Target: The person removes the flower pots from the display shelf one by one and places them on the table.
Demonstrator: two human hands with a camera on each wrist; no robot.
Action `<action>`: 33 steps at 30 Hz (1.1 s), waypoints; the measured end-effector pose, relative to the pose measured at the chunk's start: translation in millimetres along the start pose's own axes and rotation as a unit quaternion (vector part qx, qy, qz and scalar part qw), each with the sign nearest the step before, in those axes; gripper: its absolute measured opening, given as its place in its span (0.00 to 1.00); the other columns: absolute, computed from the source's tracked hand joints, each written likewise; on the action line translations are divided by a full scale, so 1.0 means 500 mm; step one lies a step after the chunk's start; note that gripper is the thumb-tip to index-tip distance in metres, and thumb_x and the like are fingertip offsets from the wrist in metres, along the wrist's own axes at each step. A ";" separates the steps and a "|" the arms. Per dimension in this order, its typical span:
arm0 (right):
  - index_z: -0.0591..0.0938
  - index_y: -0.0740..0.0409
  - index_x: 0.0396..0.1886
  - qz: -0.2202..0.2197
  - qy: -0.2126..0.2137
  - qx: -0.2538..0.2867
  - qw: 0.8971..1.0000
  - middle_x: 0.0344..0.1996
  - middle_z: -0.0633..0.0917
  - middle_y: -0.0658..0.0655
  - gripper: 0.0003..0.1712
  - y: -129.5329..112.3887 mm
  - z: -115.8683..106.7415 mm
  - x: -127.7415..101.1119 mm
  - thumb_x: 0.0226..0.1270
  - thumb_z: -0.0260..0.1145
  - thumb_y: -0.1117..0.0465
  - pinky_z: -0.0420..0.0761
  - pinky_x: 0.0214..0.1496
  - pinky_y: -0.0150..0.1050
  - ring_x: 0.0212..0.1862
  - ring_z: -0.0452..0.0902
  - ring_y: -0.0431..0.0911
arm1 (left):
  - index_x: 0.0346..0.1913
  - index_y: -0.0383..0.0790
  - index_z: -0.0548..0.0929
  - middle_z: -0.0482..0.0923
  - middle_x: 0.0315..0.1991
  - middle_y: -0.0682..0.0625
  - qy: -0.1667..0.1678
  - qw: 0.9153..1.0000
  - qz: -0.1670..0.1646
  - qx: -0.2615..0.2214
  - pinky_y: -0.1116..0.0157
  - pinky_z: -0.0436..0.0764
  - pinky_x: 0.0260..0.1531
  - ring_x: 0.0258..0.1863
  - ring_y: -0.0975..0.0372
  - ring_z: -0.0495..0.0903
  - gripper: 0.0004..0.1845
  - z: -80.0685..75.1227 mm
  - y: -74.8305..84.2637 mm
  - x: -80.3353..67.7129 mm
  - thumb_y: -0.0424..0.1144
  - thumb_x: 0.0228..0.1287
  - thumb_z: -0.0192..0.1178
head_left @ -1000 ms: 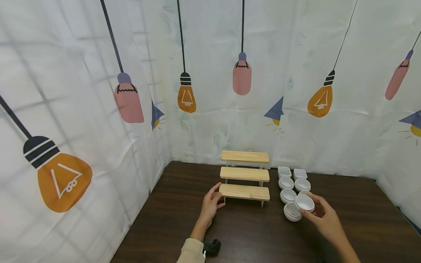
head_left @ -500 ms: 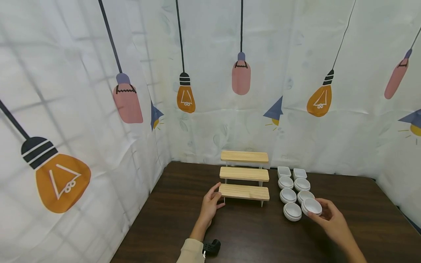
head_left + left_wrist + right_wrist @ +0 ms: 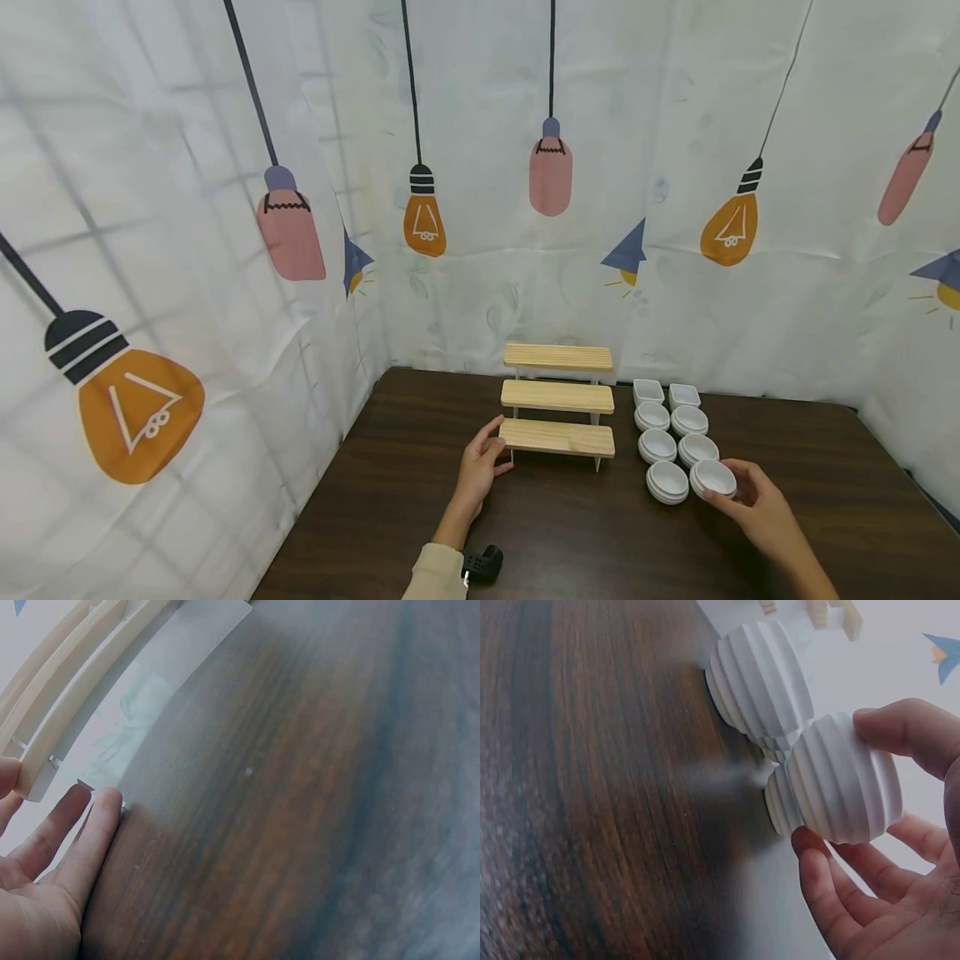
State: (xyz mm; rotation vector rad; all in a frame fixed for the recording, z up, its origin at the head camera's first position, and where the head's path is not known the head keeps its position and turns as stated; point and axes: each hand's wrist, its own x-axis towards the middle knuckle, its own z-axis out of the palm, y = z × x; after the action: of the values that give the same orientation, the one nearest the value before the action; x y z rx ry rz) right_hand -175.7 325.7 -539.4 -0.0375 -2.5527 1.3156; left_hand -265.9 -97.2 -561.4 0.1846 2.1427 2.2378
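My right hand (image 3: 765, 508) holds a round white ribbed bowl (image 3: 714, 475) between thumb and fingers. In the right wrist view this bowl (image 3: 840, 780) sits on or just above another white bowl (image 3: 780, 802); a stack of bowls (image 3: 757, 679) stands close beside it. On the left, my left hand (image 3: 476, 475) touches the left end of the lowest board (image 3: 557, 437) of a three-step wooden display stand. The left wrist view shows its fingers (image 3: 97, 832) fairly straight, near the stand's clear support (image 3: 135, 712).
Several round white bowls (image 3: 657, 446) stand in two columns right of the stand, with two square white dishes (image 3: 648, 392) at the back. Everything is on a dark wooden table (image 3: 570, 533). A lamp-patterned curtain (image 3: 480, 292) rises behind and to the left.
My right hand has brought the bowl toward me and slightly right, then lowered it to the front of the right column. The left hand has stayed at the stand.
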 end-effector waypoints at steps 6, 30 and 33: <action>0.71 0.68 0.65 0.031 -0.029 -0.020 0.999 0.51 0.82 0.64 0.35 0.010 -0.006 0.001 0.65 0.76 0.59 0.79 0.34 0.29 0.36 0.75 0.26 | 0.79 0.41 0.64 0.74 0.59 0.31 0.003 1.000 0.000 0.001 0.51 0.87 0.52 0.62 0.40 0.75 0.26 0.001 0.004 0.001 0.38 0.83 0.47; 0.70 0.68 0.66 0.060 -0.057 -0.025 0.996 0.56 0.81 0.71 0.38 0.021 -0.006 0.000 0.64 0.76 0.54 0.78 0.36 0.30 0.39 0.73 0.25 | 0.78 0.41 0.64 0.75 0.60 0.31 0.006 1.000 -0.004 -0.001 0.50 0.87 0.52 0.60 0.41 0.77 0.26 0.002 0.005 -0.005 0.38 0.82 0.48; 0.70 0.68 0.66 0.059 -0.056 -0.026 0.996 0.56 0.81 0.71 0.38 0.023 -0.004 0.002 0.64 0.76 0.54 0.78 0.36 0.30 0.39 0.73 0.24 | 0.78 0.41 0.64 0.75 0.59 0.31 0.006 1.000 -0.003 -0.003 0.51 0.87 0.52 0.60 0.41 0.77 0.26 0.001 0.005 -0.004 0.38 0.83 0.48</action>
State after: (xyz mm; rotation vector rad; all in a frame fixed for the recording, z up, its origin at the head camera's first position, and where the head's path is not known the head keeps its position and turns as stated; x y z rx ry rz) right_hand -177.2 334.0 -547.2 -0.1293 -2.7154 1.3284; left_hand -264.0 -97.1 -559.1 0.1650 2.1384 2.2489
